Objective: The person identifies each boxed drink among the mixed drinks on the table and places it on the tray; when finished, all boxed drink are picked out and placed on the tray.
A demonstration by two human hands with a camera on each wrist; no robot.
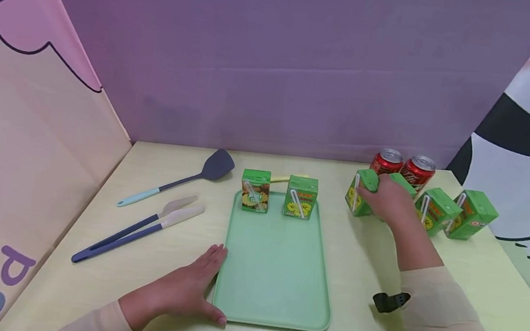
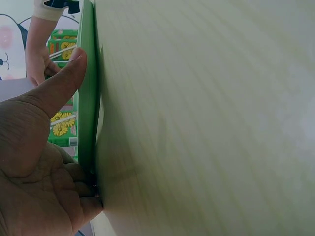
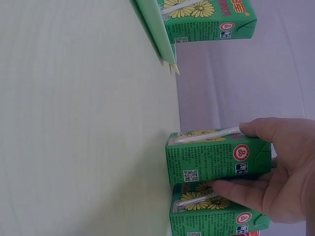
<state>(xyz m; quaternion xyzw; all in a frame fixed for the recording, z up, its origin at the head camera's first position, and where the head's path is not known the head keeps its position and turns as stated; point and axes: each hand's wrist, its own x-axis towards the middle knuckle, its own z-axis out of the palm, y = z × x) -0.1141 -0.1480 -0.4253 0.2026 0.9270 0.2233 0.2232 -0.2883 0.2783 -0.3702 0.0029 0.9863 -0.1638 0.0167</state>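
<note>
My left hand (image 1: pixel 191 284) lies along the left edge of the light green tray (image 1: pixel 278 273), fingers extended and thumb by its near-left corner. In the left wrist view the thumb (image 2: pixel 69 81) crosses the tray's side. Two green juice boxes (image 1: pixel 255 192) (image 1: pixel 300 200) with straws stand on the tray's far end. At the right, my right hand (image 1: pixel 391 199) grips the leftmost juice box (image 1: pixel 360 196) of a group, its digits on two sides in the right wrist view. Beside that box stands another juice box (image 3: pixel 216 201), partly covered by the hand in the head view.
Two red cola cans (image 1: pixel 387 161) (image 1: pixel 419 171) stand behind the group. Two more juice boxes (image 1: pixel 435 209) (image 1: pixel 472 215) stand to its right. A dark spatula (image 1: pixel 217 166) and blue tongs (image 1: pixel 134 233) lie left of the tray. A yellow utensil (image 1: pixel 280 178) shows behind the tray.
</note>
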